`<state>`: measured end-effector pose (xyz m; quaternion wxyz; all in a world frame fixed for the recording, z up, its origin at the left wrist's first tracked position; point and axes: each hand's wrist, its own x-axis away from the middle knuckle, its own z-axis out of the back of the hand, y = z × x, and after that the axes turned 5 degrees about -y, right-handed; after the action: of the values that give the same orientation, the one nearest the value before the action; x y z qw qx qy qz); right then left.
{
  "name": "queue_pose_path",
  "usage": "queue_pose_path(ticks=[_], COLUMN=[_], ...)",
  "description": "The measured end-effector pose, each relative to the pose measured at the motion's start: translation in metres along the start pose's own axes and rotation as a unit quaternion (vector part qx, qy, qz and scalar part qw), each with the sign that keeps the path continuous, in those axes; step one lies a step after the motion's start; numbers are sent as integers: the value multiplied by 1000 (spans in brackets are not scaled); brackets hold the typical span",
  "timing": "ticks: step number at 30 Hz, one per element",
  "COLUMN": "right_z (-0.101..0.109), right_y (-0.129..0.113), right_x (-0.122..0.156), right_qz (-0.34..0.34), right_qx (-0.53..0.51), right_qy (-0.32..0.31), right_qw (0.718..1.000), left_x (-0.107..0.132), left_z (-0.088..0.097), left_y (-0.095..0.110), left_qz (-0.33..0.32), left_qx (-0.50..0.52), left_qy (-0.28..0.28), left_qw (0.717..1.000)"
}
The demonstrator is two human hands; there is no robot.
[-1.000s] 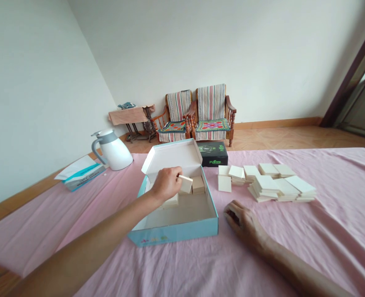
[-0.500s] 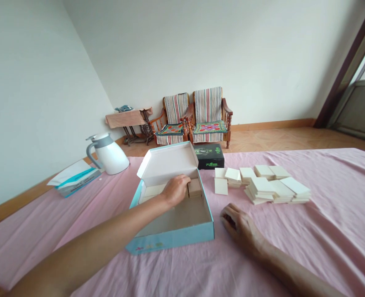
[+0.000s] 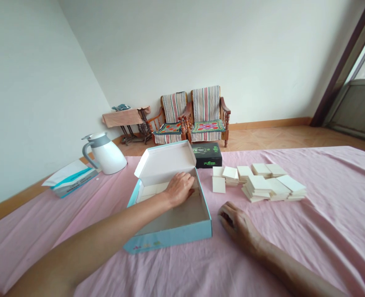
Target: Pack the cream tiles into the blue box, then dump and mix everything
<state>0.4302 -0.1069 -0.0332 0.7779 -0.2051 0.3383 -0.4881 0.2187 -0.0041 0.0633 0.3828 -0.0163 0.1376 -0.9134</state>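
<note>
My left hand (image 3: 180, 188) reaches into an open light-blue cardboard box (image 3: 170, 239). Its fingers are curled down together over the cream tiles (image 3: 150, 190) packed at the box's far end, and the tile under it is mostly hidden. The box's white lid (image 3: 165, 162) stands open behind the hand. My right hand (image 3: 235, 220) rests on the pink cloth just right of the box, knuckles up and fingers curled under, holding nothing that shows. Several low stacks of cream tiles (image 3: 263, 185) lie on the cloth beyond my right hand.
A black box (image 3: 207, 154) sits behind the blue box. At the left are a white jug (image 3: 104, 152) and a tissue pack (image 3: 72, 177). The pink cloth (image 3: 325, 214) covers the table. Two wooden chairs (image 3: 191, 119) and a small table stand by the far wall.
My left hand, which held a cream tile above the box, has gone down and forward onto the tiles at the box's far end. My right hand has stayed put.
</note>
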Motion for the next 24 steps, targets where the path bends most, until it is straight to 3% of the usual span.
queue_pose_path(ticks=[5,7,9,11,13,15,17,20,22,24], right_z=[0,1,2,2,3,4,7,23,43,70], right_y=[0,-1,-2,-3,-3,-5,-9,-17,-19,-16], right_x=[0,-1,-2,-2,-2,-3,-5,-11,-17,-23], right_qz=[6,5,4,4,4,2,-6,-17,-29,-54], right_qx=[-7,-6,-1,1,-3,-12,-28,-31,7,70], right_qy=[7,11,15,20,24,25,25,37,66,102], right_qw=[1000,1000,1000,1000,1000,1000,999,999,997,991], left_x=[8,22,43,69,96,119,135,146,148,148], left_z=[28,45,57,56,42,19,-6,-34,-43,-45], left_y=[-4,-12,-24,-41,-61,-79,-91,-93,-88,-83], left_qz=[1,23,72,149,249,322,385,463,506,533], left_qx=[28,82,131,170,211,288,364,502,520,484], left_qy=[23,84,191,306,402,463,467,392,331,298], left_qw=[999,993,970,925,855,774,708,616,603,627])
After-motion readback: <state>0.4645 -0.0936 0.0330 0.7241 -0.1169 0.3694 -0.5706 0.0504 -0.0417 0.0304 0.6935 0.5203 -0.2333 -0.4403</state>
